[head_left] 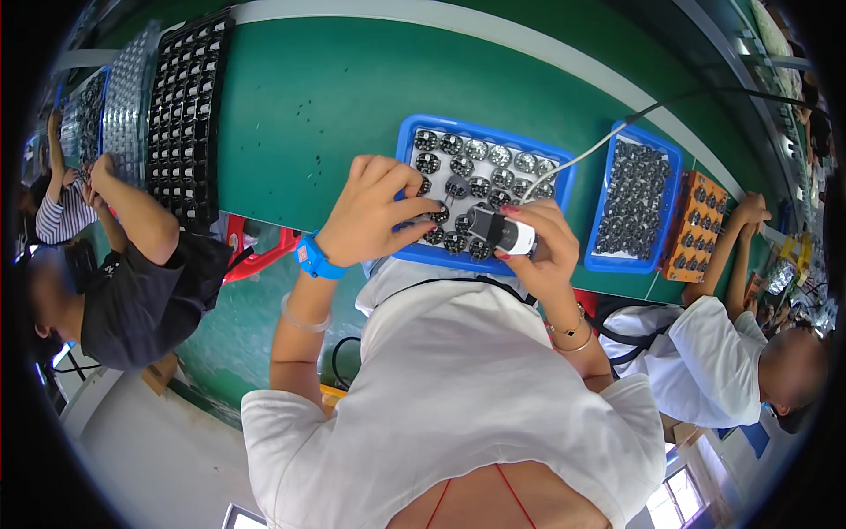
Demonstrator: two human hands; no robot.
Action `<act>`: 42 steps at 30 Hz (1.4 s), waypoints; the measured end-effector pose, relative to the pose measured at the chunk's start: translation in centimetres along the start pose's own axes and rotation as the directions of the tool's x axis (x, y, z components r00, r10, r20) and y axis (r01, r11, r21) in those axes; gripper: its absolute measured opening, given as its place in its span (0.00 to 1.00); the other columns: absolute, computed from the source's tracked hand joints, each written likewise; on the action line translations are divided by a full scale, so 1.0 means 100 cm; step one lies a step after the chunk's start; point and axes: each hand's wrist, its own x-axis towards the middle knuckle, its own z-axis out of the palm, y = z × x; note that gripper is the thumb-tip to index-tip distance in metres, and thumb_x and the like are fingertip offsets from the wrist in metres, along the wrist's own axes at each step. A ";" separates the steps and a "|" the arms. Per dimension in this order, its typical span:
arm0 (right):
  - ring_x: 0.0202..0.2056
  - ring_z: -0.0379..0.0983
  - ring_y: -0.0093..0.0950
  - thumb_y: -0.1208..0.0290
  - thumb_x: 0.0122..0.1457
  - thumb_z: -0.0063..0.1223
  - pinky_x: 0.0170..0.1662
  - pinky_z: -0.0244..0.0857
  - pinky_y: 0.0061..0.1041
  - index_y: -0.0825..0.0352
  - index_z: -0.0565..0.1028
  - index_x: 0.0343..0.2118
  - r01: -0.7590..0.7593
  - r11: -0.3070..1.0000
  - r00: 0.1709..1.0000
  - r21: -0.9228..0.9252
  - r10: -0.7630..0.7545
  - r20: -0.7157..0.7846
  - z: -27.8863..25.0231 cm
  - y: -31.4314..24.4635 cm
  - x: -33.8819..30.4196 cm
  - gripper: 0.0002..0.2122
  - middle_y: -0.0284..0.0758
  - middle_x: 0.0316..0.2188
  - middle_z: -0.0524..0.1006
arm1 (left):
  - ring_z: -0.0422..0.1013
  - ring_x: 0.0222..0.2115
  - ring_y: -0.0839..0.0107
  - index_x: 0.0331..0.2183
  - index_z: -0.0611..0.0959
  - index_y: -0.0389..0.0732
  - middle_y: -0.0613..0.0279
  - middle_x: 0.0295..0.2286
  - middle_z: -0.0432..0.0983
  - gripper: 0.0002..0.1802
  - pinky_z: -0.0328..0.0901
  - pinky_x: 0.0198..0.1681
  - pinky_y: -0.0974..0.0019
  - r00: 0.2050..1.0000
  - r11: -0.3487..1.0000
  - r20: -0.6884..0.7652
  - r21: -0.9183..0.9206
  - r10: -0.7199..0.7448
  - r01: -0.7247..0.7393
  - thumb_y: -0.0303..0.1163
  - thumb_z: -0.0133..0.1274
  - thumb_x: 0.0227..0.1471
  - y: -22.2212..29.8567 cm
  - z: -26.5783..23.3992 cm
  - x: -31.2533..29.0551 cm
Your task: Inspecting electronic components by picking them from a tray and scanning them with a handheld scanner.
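Note:
A blue tray (408, 141) in front of me holds rows of small round black-and-silver parts (500, 156) on a white liner. My left hand (374, 212) reaches over its left side, with thumb and index finger closed on the edges of one round black part (440, 215) that sits in the tray. In my right hand (548, 242) is a white-and-black corded handheld scanner (504, 231), held low over the tray's near right part. Its black end points left, toward my left fingertips. My right palm hides part of its body.
A pale cable (577, 159) crosses the tray's right side. Further right are a second blue tray (592, 251) of parts and an orange block (696, 227) with parts. A black compartment tray (187, 115) stands left on the green table (352, 70). Co-workers sit on both sides.

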 end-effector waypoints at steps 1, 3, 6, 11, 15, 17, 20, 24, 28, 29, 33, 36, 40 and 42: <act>0.34 0.72 0.34 0.79 0.36 0.64 0.39 0.65 0.29 0.71 0.78 0.37 0.000 1.000 1.000 0.002 0.000 0.003 0.002 -0.002 0.000 0.19 0.40 0.34 0.77 | 0.62 0.35 0.66 0.27 0.84 0.50 0.69 0.27 0.64 0.11 0.54 0.41 0.61 0.999 1.000 0.031 0.005 0.013 -0.013 0.35 0.64 0.34 -0.001 0.000 -0.002; 0.34 0.72 0.34 0.80 0.36 0.63 0.38 0.66 0.29 0.70 0.78 0.37 0.030 0.998 0.997 -0.052 -0.026 0.074 0.004 -0.004 0.000 0.19 0.39 0.35 0.77 | 0.62 0.35 0.66 0.27 0.84 0.50 0.70 0.27 0.64 0.10 0.54 0.41 0.61 0.999 0.999 0.039 0.000 0.033 -0.033 0.34 0.63 0.35 -0.003 0.006 -0.005; 0.34 0.72 0.34 0.80 0.36 0.64 0.38 0.66 0.29 0.68 0.78 0.38 0.037 0.996 0.993 -0.079 -0.028 0.117 0.008 -0.004 0.001 0.20 0.37 0.36 0.77 | 0.62 0.34 0.67 0.25 0.84 0.50 0.70 0.27 0.63 0.08 0.54 0.40 0.61 0.999 0.998 0.008 -0.037 0.051 -0.051 0.34 0.63 0.35 0.003 0.008 -0.003; 0.35 0.71 0.34 0.78 0.36 0.65 0.39 0.67 0.29 0.68 0.79 0.38 0.043 0.992 0.991 -0.116 -0.028 0.132 0.010 -0.006 0.002 0.19 0.37 0.36 0.77 | 0.62 0.34 0.67 0.25 0.84 0.50 0.71 0.26 0.63 0.08 0.54 0.39 0.61 0.994 0.995 -0.079 -0.062 0.069 -0.074 0.34 0.63 0.35 0.013 0.008 -0.001; 0.35 0.72 0.34 0.78 0.37 0.65 0.39 0.67 0.29 0.67 0.79 0.37 0.052 0.993 0.991 -0.110 -0.037 0.132 0.009 -0.006 0.003 0.19 0.37 0.36 0.77 | 0.62 0.34 0.67 0.25 0.83 0.50 0.71 0.26 0.64 0.08 0.54 0.39 0.61 0.994 0.998 -0.105 -0.058 0.032 -0.038 0.33 0.64 0.35 0.017 0.008 -0.001; 0.35 0.72 0.34 0.78 0.37 0.65 0.39 0.66 0.29 0.68 0.78 0.37 0.051 0.992 0.990 -0.112 -0.035 0.134 0.009 -0.005 0.002 0.19 0.37 0.36 0.77 | 0.62 0.34 0.67 0.25 0.83 0.50 0.71 0.26 0.63 0.08 0.54 0.39 0.61 0.993 0.998 -0.116 -0.061 0.018 -0.025 0.33 0.64 0.35 0.018 0.008 -0.001; 0.36 0.72 0.34 0.77 0.39 0.65 0.40 0.65 0.29 0.70 0.78 0.37 -0.015 0.998 0.998 -0.063 0.018 0.056 0.007 -0.003 -0.003 0.18 0.38 0.35 0.78 | 0.62 0.34 0.67 0.25 0.83 0.50 0.70 0.26 0.63 0.08 0.54 0.40 0.61 0.996 0.997 -0.080 -0.072 0.027 -0.033 0.33 0.63 0.36 0.016 0.006 -0.003; 0.36 0.71 0.33 0.75 0.41 0.65 0.41 0.64 0.29 0.71 0.77 0.38 -0.130 0.987 0.979 0.090 0.142 -0.145 0.002 -0.002 -0.008 0.18 0.39 0.36 0.78 | 0.62 0.34 0.66 0.27 0.83 0.50 0.69 0.27 0.63 0.08 0.54 0.40 0.61 1.000 1.000 -0.007 -0.007 -0.018 0.018 0.33 0.63 0.37 0.009 0.012 -0.010; 0.36 0.71 0.33 0.70 0.43 0.65 0.42 0.63 0.30 0.73 0.76 0.38 -0.036 0.999 0.998 0.003 0.036 0.047 -0.005 0.001 -0.012 0.18 0.41 0.36 0.78 | 0.62 0.34 0.66 0.28 0.83 0.50 0.69 0.28 0.63 0.10 0.54 0.41 0.62 0.996 0.996 -0.027 -0.023 -0.090 0.089 0.34 0.63 0.37 0.014 0.013 -0.011; 0.35 0.71 0.33 0.73 0.40 0.66 0.39 0.64 0.30 0.72 0.77 0.36 0.002 1.000 0.998 -0.009 -0.002 0.060 -0.002 -0.002 -0.010 0.18 0.40 0.35 0.78 | 0.62 0.34 0.66 0.28 0.83 0.50 0.69 0.28 0.63 0.10 0.54 0.41 0.62 0.996 0.996 -0.025 -0.023 -0.088 0.087 0.34 0.63 0.37 0.016 0.009 -0.012; 0.33 0.73 0.34 0.78 0.36 0.66 0.37 0.67 0.28 0.69 0.78 0.36 0.024 0.999 0.993 -0.032 -0.020 0.119 0.006 -0.009 -0.011 0.18 0.38 0.35 0.78 | 0.61 0.34 0.68 0.27 0.84 0.52 0.70 0.27 0.62 0.09 0.53 0.40 0.62 0.999 0.998 0.047 -0.049 -0.026 0.028 0.35 0.64 0.36 0.015 0.004 -0.023; 0.34 0.72 0.32 0.77 0.36 0.67 0.36 0.67 0.27 0.68 0.79 0.35 0.048 0.997 0.985 -0.067 -0.036 0.171 0.011 -0.012 -0.009 0.18 0.36 0.35 0.78 | 0.61 0.33 0.69 0.26 0.84 0.53 0.71 0.26 0.62 0.09 0.52 0.39 0.62 1.000 0.999 0.006 -0.039 0.012 -0.012 0.36 0.64 0.34 0.015 0.012 -0.029; 0.34 0.72 0.32 0.77 0.36 0.67 0.37 0.67 0.27 0.67 0.79 0.35 0.045 0.996 0.979 -0.074 -0.029 0.203 0.011 -0.013 -0.006 0.18 0.35 0.35 0.78 | 0.61 0.31 0.70 0.25 0.84 0.53 0.73 0.24 0.62 0.10 0.52 0.37 0.62 0.990 0.998 -0.141 -0.061 0.005 -0.014 0.36 0.65 0.33 0.028 0.012 -0.026; 0.34 0.72 0.35 0.77 0.38 0.66 0.38 0.66 0.30 0.69 0.78 0.36 0.064 0.996 0.973 -0.059 -0.049 0.224 0.011 -0.012 -0.007 0.17 0.39 0.35 0.78 | 0.61 0.31 0.70 0.25 0.84 0.52 0.73 0.24 0.62 0.10 0.52 0.37 0.62 0.989 0.998 -0.146 -0.066 0.002 -0.012 0.36 0.65 0.33 0.030 0.012 -0.025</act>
